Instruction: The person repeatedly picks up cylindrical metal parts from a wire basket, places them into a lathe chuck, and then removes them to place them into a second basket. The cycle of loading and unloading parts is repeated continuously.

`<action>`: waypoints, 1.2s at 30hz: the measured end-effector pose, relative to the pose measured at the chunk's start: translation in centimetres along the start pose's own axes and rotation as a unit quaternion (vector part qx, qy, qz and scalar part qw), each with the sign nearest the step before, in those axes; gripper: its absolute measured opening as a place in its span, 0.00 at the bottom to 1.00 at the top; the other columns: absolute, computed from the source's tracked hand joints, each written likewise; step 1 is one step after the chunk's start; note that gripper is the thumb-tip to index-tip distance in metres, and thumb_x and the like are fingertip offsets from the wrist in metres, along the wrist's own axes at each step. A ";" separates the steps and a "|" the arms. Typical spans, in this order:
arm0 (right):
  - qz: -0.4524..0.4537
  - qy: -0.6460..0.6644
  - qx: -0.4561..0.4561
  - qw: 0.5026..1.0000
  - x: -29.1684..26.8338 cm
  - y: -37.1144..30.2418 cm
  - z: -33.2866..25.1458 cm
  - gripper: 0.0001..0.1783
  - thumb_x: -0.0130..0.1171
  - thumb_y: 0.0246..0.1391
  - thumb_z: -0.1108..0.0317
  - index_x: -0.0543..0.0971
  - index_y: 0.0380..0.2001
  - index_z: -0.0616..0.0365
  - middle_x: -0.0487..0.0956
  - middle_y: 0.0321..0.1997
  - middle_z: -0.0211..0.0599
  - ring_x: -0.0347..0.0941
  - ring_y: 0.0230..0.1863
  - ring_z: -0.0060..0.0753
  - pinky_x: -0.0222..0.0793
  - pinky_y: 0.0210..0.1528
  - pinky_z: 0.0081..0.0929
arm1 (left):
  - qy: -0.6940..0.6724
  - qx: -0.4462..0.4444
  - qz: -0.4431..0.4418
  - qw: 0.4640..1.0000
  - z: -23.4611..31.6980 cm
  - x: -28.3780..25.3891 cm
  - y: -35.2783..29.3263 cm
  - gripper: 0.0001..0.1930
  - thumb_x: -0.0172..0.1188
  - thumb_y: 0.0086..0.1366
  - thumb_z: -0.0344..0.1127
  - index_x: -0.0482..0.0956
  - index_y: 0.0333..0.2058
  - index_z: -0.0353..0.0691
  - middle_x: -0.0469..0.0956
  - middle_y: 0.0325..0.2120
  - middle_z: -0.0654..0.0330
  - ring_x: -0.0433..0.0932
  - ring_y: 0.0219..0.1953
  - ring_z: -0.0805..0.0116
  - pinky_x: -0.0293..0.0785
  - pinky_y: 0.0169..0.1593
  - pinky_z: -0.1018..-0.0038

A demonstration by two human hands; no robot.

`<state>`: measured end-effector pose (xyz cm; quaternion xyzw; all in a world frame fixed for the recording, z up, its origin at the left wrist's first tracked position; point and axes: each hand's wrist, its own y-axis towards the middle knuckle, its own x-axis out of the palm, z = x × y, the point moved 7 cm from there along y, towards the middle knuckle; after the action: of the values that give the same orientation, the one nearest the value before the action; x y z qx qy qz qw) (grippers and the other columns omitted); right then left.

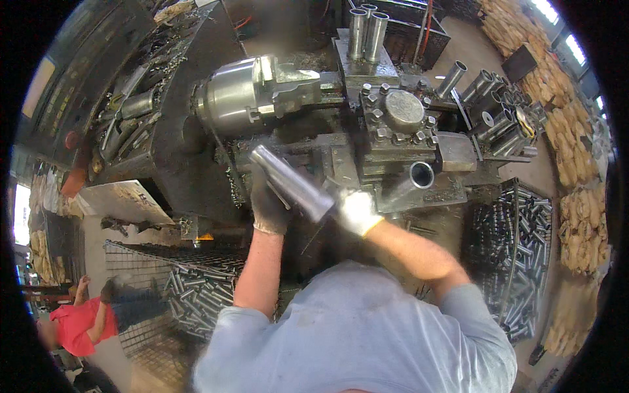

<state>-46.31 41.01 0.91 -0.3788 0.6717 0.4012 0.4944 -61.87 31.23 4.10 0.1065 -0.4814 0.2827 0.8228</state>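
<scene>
A shiny metal tube [293,183] is held at a slant in front of the lathe. My left hand [268,206], in a dark, stained glove, is closed round its left side. A thin strip lies along the tube by those fingers; I cannot make out what it is. Close to the tube's lower right end is my right hand [358,211] in a white glove, smeared by glare and motion, so its grip does not show. Beyond the tube is the lathe chuck [236,95], with the bolted tool post [401,114] to its right. Another tube [419,175] stands just right of my right hand.
Several tubes [501,118] crowd a ledge at the right, and more [375,38] stand behind the tool post. Wire bins of metal pieces flank me, left [196,291] and right [514,245]. A person in red [85,324] is at the far left. Stacked sacks [583,196] line the right.
</scene>
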 end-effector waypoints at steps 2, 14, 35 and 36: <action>0.016 0.062 -0.031 0.997 -1.8 1.3 0.2 0.23 0.65 0.52 0.58 0.81 0.46 0.65 0.83 0.28 0.47 0.84 0.30 0.44 0.80 0.31 0.40 | -0.061 -0.069 -0.003 0.996 -1.1 -1.8 -0.9 0.37 0.49 0.71 0.72 0.79 0.55 0.42 0.84 0.44 0.55 0.85 0.43 0.53 0.85 0.46 0.59; -0.124 0.484 0.284 0.819 -9.8 2.1 -0.7 0.43 0.80 0.40 0.51 0.76 0.55 0.67 0.84 0.42 0.46 0.80 0.42 0.41 0.77 0.49 0.34 | 0.082 0.014 -0.110 0.990 -2.0 7.1 -1.0 0.36 0.44 0.77 0.62 0.60 0.73 0.44 0.64 0.71 0.57 0.64 0.70 0.52 0.60 0.73 0.54; -0.219 -0.191 -0.143 0.946 -16.3 28.6 16.5 0.28 0.74 0.34 0.56 0.85 0.43 0.53 0.88 0.40 0.47 0.86 0.42 0.52 0.80 0.44 0.46 | 0.663 0.042 0.135 0.736 0.4 -5.1 0.3 0.19 0.63 0.70 0.41 0.81 0.52 0.33 0.85 0.46 0.47 0.84 0.45 0.59 0.77 0.51 0.65; -0.256 -0.144 -0.143 0.945 -14.8 28.8 16.8 0.32 0.75 0.31 0.54 0.85 0.45 0.54 0.88 0.40 0.48 0.85 0.42 0.53 0.80 0.44 0.45 | 0.663 -0.011 0.170 0.729 0.6 -7.7 -2.2 0.17 0.63 0.70 0.39 0.81 0.50 0.31 0.85 0.45 0.49 0.83 0.42 0.63 0.77 0.48 0.68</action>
<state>-63.04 69.32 16.74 -0.5434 0.4092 0.4029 0.6123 -63.89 26.37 -1.94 -0.2003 0.1737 0.4114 0.8721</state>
